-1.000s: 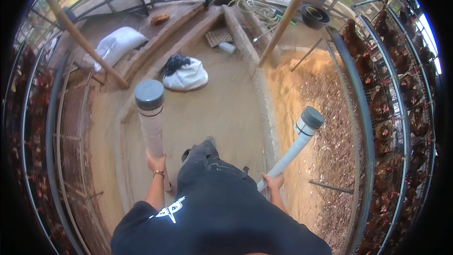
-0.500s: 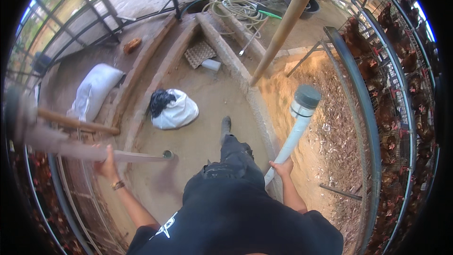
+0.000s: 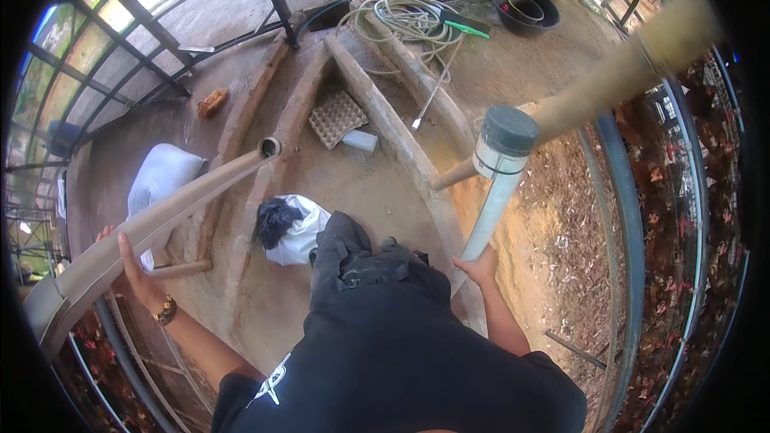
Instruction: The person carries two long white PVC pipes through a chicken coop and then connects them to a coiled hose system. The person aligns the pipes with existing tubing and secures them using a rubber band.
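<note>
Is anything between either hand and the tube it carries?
No. The left hand grips the tilted beige tube directly, and the right hand holds the base of the capped pale tube. Nothing visible sits between them.

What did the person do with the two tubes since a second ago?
The left hand tipped its tube from upright to lying slanted, open end toward the white bag. The right hand kept its capped tube upright, held from below.

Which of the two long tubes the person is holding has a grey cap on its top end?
The pale tube in the right hand; the tan tube in the left hand ends open.
</note>
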Tool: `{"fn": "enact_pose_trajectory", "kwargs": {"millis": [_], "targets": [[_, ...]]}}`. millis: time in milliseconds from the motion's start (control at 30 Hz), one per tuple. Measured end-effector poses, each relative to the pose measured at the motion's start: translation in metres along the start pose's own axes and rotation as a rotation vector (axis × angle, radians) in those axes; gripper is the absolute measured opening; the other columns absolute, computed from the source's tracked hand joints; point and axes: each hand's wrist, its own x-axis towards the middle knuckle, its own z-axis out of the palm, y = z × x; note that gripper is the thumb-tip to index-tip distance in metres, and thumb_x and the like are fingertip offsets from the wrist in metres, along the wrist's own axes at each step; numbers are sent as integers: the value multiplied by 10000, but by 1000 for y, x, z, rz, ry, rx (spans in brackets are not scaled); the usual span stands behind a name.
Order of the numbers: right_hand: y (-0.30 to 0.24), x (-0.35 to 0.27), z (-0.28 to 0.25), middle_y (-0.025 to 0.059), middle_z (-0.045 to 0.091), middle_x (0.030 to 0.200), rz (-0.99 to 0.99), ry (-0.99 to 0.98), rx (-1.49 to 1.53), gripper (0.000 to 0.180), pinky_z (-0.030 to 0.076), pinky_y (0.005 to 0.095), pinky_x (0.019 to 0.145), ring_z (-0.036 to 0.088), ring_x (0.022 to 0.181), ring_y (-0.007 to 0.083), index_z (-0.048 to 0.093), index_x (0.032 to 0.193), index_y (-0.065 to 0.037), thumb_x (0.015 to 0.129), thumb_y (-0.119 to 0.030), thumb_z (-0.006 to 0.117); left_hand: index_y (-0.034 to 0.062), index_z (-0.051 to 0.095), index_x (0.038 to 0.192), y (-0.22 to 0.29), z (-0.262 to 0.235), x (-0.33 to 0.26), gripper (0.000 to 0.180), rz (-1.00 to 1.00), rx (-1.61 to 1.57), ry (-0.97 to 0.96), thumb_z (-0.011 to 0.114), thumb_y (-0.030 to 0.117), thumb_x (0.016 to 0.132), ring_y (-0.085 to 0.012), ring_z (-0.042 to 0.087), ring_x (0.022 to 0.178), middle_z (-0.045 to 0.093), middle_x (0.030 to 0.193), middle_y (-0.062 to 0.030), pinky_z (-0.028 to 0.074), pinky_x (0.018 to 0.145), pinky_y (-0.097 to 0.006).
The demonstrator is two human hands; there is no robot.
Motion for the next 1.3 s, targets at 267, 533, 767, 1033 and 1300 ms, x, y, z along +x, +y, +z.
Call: {"fn": "enact_pose_trajectory", "kwargs": {"millis": [267,533,767,1033,1300], "targets": [[-174,114,-28,148,709,834,-167,120,71,583,552,388,716,702,788,314,659,933,0,504,-329,879,-92,540,1242,-119,179,110,448,-26,-153,36,705,28,844,-219,609,1069,614,1205,-165,480,983,-362],[-358,196,-130,118,690,852,-263,415,275,575,538,372,779,677,807,250,668,955,9,554,-337,890,-79,655,1088,-224,353,249,354,-250,-271,7,772,37,774,-185,599,1076,616,1208,-134,480,970,-348],[-439,233,-272,157,613,1080,-335,747,200,650,456,374,892,587,975,252,560,1139,34,651,-269,865,-99,556,1238,-241,456,308,494,-360,-421,-116,746,76,817,-208,602,1125,611,1229,-155,446,1015,-362],[-484,324,-401,204,599,1186,-345,997,13,619,433,374,951,587,1063,251,499,1257,94,788,-236,731,-88,495,1304,-231,615,326,528,-396,-530,-279,702,109,859,-254,568,1188,585,1266,-170,418,1050,-383],[-520,482,-485,287,561,1253,-482,1015,595,722,424,473,1046,570,1176,371,297,1408,76,839,-222,628,-76,524,1280,-188,816,327,496,-418,-380,-288,698,126,862,-257,553,1202,571,1278,-152,434,1032,-373]]}}
